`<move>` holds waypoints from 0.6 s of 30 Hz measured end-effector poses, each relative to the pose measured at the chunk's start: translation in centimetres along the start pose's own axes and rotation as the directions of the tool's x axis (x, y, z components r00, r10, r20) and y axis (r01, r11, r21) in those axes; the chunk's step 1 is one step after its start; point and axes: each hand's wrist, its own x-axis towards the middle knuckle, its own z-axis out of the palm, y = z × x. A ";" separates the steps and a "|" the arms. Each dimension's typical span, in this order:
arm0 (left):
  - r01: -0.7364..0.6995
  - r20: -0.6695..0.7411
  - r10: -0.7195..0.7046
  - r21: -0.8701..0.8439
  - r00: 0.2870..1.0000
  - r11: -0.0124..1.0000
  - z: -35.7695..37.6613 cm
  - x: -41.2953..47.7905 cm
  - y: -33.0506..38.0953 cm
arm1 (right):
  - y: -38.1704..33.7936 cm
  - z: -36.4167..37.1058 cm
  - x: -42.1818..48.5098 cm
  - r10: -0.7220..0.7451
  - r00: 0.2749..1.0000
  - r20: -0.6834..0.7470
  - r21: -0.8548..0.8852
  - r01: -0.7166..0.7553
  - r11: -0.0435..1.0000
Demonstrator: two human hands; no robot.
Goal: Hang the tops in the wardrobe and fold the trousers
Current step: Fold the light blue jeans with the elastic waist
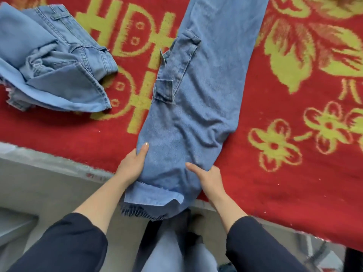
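The left hand's thumb (145, 149) lies flat on top of the denim while its fingers tuck under the edge out of sight, so the left hand (130, 164) pinches the cloth at one side of the leg end. The right hand (209, 180) does the same at the other side, thumb on top and fingers curled round the edge. Between them is the cuff end of the trousers (196, 95), whose turned-up hem (153, 197) hangs just over the near edge of the red and yellow blanket (294, 173). The rest of the trousers runs straight away from the person, legs stacked one on the other, with a cargo pocket (176, 61) facing up on the left side. This looks like thick denim: soft enough to bend, heavy enough to stay where it is laid, and not slippery on the fuzzy blanket. Holding both side edges near the hem seems the right place, since it should keep the two legs aligned when the end is carried over towards the waist. The pocket will probably make a bulky spot in the fold. A second denim pair (55, 61) lies bundled, well apart, at the far left.
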 end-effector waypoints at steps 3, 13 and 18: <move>0.015 0.139 0.019 -0.243 0.990 0.970 0.1 -2.8 -0.5 | 0.9 -0.3 -1.8 0.036 0.996 0.087 0.020 -0.038 0.999; 0.388 0.673 -0.142 -0.231 0.726 0.892 4.1 -16.2 -5.7 | 6.9 -9.4 -13.2 0.326 0.922 0.210 -0.091 -0.313 0.945; 0.430 0.731 -0.292 -0.002 0.617 0.903 5.8 -21.7 -8.8 | 10.4 -12.4 -18.9 0.504 0.816 0.283 -0.182 -0.470 0.863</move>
